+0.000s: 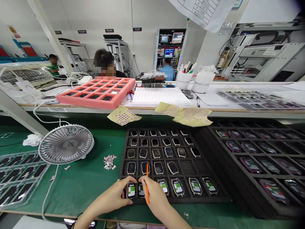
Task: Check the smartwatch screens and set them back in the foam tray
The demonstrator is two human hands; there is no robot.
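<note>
A black foam tray (188, 167) holds rows of smartwatches without straps. My left hand (116, 193) curls round the front-left smartwatch (131, 190), index finger at its upper edge and thumb at its lower edge. That watch has a lit white and green screen. In my right hand (156, 194) is a slim orange stick (147, 181), pointing up and away. Its fingertips are over the neighbouring smartwatch (141, 190), which they partly cover; whether they touch it I cannot tell. Other front-row watches, such as this smartwatch (177, 186), also have lit screens.
Left stand a white fan (66, 143) and a clear tray of dark parts (21, 181). Small paper labels (109, 162) lie on the green mat. Another foam tray (252, 181) is at right. A shelf ahead bears a pink foam tray (95, 103). People sit beyond.
</note>
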